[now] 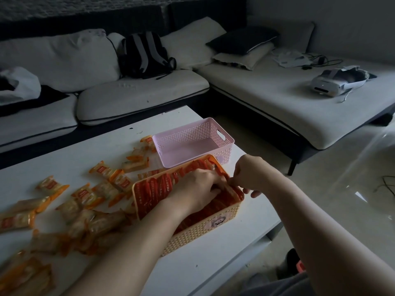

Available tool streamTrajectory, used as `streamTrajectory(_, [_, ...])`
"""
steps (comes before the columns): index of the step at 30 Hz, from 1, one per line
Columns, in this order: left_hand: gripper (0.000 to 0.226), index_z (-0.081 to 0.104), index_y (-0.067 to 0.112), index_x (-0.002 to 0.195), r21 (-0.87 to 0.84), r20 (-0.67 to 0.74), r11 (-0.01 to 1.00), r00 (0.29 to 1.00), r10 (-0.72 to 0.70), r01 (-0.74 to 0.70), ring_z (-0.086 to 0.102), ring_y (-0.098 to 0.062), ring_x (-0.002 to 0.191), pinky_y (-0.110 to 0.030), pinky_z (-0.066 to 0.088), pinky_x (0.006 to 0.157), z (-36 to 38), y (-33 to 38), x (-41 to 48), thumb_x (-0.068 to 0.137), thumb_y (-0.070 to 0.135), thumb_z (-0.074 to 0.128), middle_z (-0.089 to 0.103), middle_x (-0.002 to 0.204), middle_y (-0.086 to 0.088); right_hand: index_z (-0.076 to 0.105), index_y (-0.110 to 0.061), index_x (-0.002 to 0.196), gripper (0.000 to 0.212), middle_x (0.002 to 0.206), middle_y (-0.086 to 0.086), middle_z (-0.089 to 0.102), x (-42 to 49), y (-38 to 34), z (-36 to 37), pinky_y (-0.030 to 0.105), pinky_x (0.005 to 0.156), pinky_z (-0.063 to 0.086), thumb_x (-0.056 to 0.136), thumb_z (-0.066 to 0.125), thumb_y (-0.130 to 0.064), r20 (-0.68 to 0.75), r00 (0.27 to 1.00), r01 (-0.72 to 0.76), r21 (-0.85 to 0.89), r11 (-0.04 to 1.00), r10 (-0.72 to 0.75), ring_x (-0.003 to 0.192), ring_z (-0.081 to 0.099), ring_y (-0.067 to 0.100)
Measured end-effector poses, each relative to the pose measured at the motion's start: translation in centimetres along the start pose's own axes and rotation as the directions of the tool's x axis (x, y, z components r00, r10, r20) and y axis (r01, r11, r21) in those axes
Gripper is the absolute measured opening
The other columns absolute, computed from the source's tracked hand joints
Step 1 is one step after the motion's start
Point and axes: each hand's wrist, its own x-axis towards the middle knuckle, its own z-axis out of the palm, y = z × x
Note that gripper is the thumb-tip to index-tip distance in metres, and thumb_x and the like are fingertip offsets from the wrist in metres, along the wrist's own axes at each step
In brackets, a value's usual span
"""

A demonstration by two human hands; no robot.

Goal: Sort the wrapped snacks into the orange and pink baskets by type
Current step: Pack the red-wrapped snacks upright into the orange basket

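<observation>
The orange basket (205,228) is set near the table's (188,272) right edge and is packed with upright red packets (154,186). The left hand (197,189) is pushed in among them, fingers curled round several. At the basket's 2 o'clock corner, a packet top is pinched by the right hand (250,174), its fingers bent tight. The pink basket (193,133) is placed just beside at 12 o'clock. Orange-wrapped snacks (85,199) are scattered from 8 to 11 o'clock.

Left hand (198,186) and right hand (254,174) grip red packets (154,186) in orange basket (203,233) — pink basket (192,133) behind.
</observation>
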Motion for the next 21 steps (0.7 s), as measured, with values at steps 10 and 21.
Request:
streamTrajectory(10, [0.019, 0.072, 0.03, 0.112, 0.018, -0.135, 0.999, 0.99, 0.051, -0.049, 0.063, -0.009, 0.106, -0.023, 0.051, 0.088, 0.7, 0.4, -2.4, 0.097, 0.027, 0.061, 0.069, 0.117, 0.012, 0.065, -0.01, 0.117, 0.022, 0.088, 0.004, 0.068, 0.2, 0.0, 0.7, 0.029, 0.056, 0.063, 0.096, 0.062, -0.018, 0.041, 0.999, 0.011, -0.066, 0.998, -0.009, 0.071, 0.072, 0.018])
streamTrajectory(21, [0.04, 0.06, 0.015, 0.12, -0.293, -0.486, 0.691, 0.52, -0.703, 0.661, 0.055, -0.029, 0.114, -0.04, 0.047, 0.091, -2.1, -4.9, -9.4, 0.085, 0.03, 0.071, 0.06, 0.12, -0.007, 0.063, -0.012, 0.119, 0.027, 0.092, 0.002, 0.07, -0.1, -1.1, 2.0, 0.028, 0.056, 0.062, 0.101, 0.052, -0.029, 0.046, 0.998, 0.043, -0.105, 0.994, -0.038, 0.077, 0.073, 0.019])
